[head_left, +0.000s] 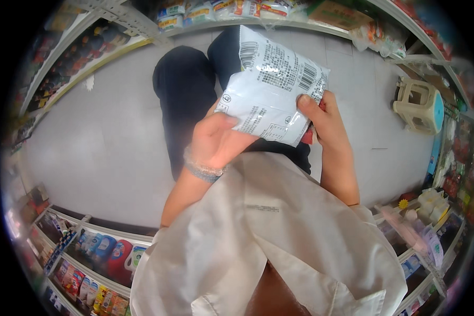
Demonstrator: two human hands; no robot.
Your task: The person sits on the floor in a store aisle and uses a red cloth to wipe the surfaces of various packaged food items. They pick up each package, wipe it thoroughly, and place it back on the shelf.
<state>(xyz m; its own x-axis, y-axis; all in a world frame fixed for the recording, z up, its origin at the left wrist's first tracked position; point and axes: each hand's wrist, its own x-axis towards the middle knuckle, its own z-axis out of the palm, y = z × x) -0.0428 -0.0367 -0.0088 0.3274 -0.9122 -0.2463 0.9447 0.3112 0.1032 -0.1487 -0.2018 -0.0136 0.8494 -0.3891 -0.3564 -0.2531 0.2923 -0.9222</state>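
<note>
A white, shiny plastic package (271, 87), printed side up with barcodes and small print, is held in front of me above my dark-trousered knees. My left hand (215, 136) grips its lower left side, thumb on the face and the other fingers hidden beneath. A beaded bracelet circles that wrist. On the right edge, my right hand (321, 118) has its thumb pressed onto the package and fingers curled behind. Something red (307, 136) shows under the package beside that hand; I cannot make out what it is.
Shelves of packaged goods (226, 10) curve along the far side and both flanks. Grey floor (100, 131) surrounds my knees. A beige plastic stool (408, 105) stands at the right. Behind me, lower shelves hold coloured bottles (118, 258) at left and pale packages (432, 205) at right.
</note>
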